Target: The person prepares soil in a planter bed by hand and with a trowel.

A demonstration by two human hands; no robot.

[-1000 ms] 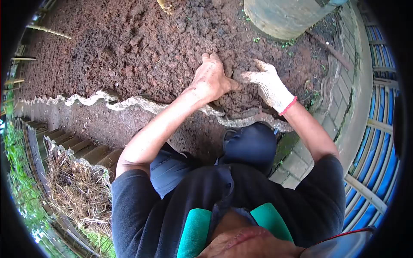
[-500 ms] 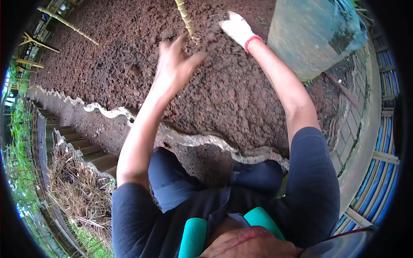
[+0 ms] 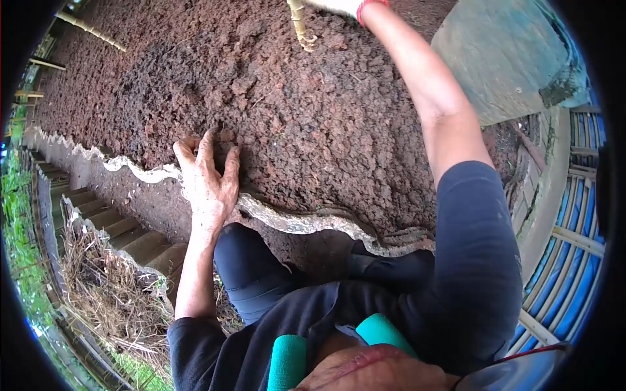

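Observation:
My bare left hand [image 3: 208, 179], dirt on its skin, rests at the near edge of the dark brown soil [image 3: 339, 137]. Its fingers are apart and bent, with the tips pressed into the crumbly clods. My right hand [image 3: 336, 4] wears a white glove with a red cuff and is mostly cut off by the upper frame edge. It lies beside a pale, jointed bamboo stake [image 3: 299, 25] standing in the soil. Whether the gloved fingers grip the stake is hidden.
A wavy, pale border sheet [image 3: 287, 221] edges the soil in front of my knees. A large greyish-green sack [image 3: 502, 62] stands at the right. Dry straw [image 3: 117, 306] lies at the lower left, and another bamboo stake [image 3: 91, 31] is at the upper left.
My left hand has come down from near the stake onto the soil edge, towards me and left. My gloved right hand has moved up, partly out of view. The view has shifted.

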